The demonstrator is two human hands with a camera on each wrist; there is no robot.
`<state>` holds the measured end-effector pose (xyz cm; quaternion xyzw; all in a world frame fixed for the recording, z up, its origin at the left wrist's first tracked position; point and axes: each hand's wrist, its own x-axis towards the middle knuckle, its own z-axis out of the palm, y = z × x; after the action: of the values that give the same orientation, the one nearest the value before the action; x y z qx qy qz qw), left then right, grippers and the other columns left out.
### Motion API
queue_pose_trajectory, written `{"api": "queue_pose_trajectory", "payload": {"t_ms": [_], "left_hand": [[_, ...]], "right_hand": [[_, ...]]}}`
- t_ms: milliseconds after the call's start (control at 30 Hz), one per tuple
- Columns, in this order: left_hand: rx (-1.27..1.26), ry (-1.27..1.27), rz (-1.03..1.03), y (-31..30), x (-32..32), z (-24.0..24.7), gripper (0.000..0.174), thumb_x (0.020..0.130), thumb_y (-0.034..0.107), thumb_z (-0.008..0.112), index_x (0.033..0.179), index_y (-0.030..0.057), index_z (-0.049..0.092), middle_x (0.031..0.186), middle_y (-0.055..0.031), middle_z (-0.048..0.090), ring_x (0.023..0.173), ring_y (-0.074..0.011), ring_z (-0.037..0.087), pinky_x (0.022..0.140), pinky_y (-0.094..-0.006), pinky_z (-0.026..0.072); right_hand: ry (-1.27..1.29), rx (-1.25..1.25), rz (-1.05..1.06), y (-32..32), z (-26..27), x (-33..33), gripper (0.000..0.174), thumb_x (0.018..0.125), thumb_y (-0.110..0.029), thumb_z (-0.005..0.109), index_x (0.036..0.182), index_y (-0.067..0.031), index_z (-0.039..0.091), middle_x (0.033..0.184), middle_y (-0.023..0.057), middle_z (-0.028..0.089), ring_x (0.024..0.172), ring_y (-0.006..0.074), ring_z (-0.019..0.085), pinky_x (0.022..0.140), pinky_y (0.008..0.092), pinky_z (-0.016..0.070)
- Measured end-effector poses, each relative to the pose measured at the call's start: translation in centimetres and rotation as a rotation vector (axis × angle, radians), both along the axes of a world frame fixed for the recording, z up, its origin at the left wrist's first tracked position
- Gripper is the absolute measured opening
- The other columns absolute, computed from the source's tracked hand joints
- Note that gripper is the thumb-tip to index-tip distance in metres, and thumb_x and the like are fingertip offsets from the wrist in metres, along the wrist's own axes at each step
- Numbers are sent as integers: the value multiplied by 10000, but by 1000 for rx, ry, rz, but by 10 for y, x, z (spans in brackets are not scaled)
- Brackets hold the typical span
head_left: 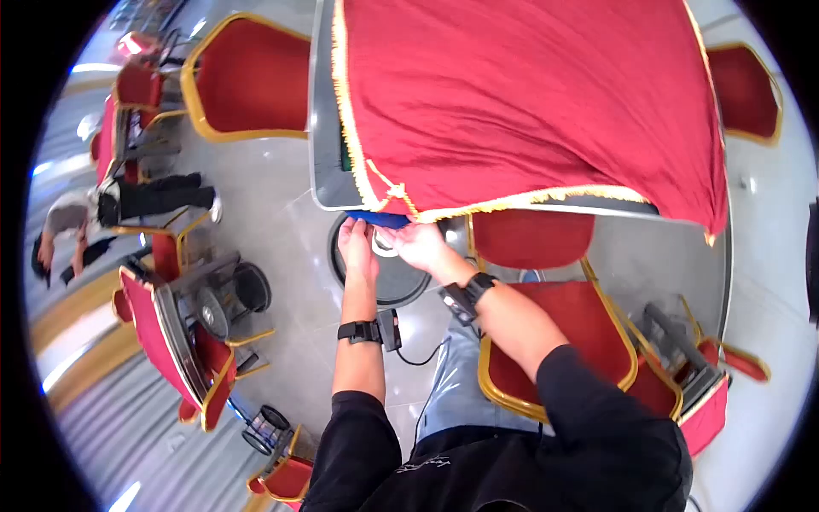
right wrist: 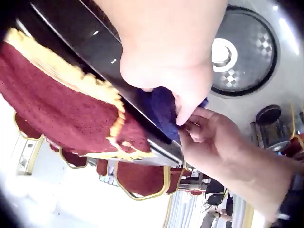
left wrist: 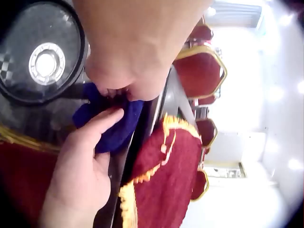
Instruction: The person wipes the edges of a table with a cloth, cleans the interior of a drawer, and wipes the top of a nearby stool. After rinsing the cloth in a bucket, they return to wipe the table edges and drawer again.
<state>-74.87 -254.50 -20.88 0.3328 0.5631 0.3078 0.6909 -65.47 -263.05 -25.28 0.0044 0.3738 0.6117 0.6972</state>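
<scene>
A blue cloth (head_left: 380, 218) lies against the table's near left edge, below the corner of a red cloth with yellow fringe (head_left: 512, 102). My left hand (head_left: 357, 247) pinches the blue cloth at its left part. The right hand (head_left: 420, 247) holds it just beside, close to the left. In the left wrist view the blue cloth (left wrist: 116, 130) is bunched between both hands along the dark table side. The right wrist view shows fingers of both hands nearly meeting on the blue cloth (right wrist: 161, 111).
Below the hands is a round dark base (head_left: 397, 286) on the floor. Red chairs with gold frames (head_left: 554, 333) stand near my right side and at the table's far left (head_left: 256, 77). Another person (head_left: 68, 213) is at the left, among more tables and chairs.
</scene>
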Motion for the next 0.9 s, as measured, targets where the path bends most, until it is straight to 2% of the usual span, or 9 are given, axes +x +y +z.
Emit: {"api": "queue_pose_trajectory", "payload": {"t_ms": [100, 200, 267, 400, 467, 633, 700, 833, 900], "left_hand": [[-159, -54, -308, -47, 31, -20, 292, 930, 39, 688, 1214, 11, 627, 1136, -61, 687, 979, -130, 646, 866, -302, 524], [-222, -180, -628, -119, 115, -16, 371, 874, -80, 615, 1244, -46, 613, 1140, -95, 703, 985, -162, 664, 864, -291, 517], [-376, -262, -797, -172, 161, -14, 485, 909, -107, 534, 1390, -113, 467, 1366, -200, 631, 1212, -266, 633, 1000, -288, 489], [-328, -159, -1294, -219, 218, 16, 542, 1005, 112, 605, 1525, 79, 455, 1483, -135, 571, 1282, -229, 592, 1069, -386, 456], [-304, -115, -1222, -211, 223, 24, 546, 1053, 300, 555, 1513, 23, 458, 1439, -146, 605, 1271, -239, 604, 1059, -390, 459], [-664, 45, -1047, -138, 199, 56, 963, 980, 796, 323, 1450, -26, 504, 1426, -167, 607, 1258, -295, 607, 1013, -384, 450], [-603, 270, -965, -121, 188, 51, 939, 954, 803, 397, 1395, -11, 554, 1330, -152, 655, 1199, -306, 624, 938, -364, 455], [-399, 445, -755, -81, 145, 26, 601, 1049, 608, 448, 1271, 76, 618, 1024, -70, 688, 1053, -303, 670, 861, -363, 464], [-365, 503, -577, -66, 123, 21, 496, 1052, 559, 495, 1205, 107, 629, 1021, -54, 658, 1088, -300, 653, 822, -372, 468]], "right_hand": [[-173, 18, -63, -86, 6, 73, 555, 959, -193, 562, 1458, 22, 452, 1515, 226, 478, 1432, 393, 427, 1241, 536, 315], [-255, -108, -64, -196, 29, 163, 596, 891, -78, 555, 1442, 91, 400, 1495, 273, 467, 1423, 422, 427, 1240, 563, 317], [-460, -260, -115, -260, 41, 207, 542, 869, 6, 549, 1392, 95, 441, 1436, 264, 516, 1379, 393, 482, 1239, 546, 336], [-782, -650, -57, -370, 37, 296, 294, 1042, -24, 435, 1324, 42, 486, 1321, 182, 589, 1196, 303, 609, 1034, 458, 531], [-914, -669, -119, -435, -13, 342, 232, 1073, -70, 420, 1272, 4, 514, 1230, 131, 623, 1070, 242, 630, 856, 371, 562], [-693, -880, -692, -497, -35, 424, 277, 1104, -207, 439, 1279, -35, 568, 1239, 116, 669, 1098, 229, 648, 958, 384, 534], [-678, -754, -960, -513, -30, 443, 386, 1097, -369, 483, 1263, -38, 591, 1215, 116, 689, 1137, 256, 662, 974, 405, 549], [-633, -1120, -872, -499, -46, 479, 522, 1069, -502, 488, 1322, -55, 577, 1247, 93, 690, 1195, 262, 668, 972, 439, 570], [-571, -831, -780, -497, -35, 453, 461, 1084, -443, 464, 1303, -57, 593, 1201, 86, 709, 1144, 260, 686, 978, 436, 569]]}}
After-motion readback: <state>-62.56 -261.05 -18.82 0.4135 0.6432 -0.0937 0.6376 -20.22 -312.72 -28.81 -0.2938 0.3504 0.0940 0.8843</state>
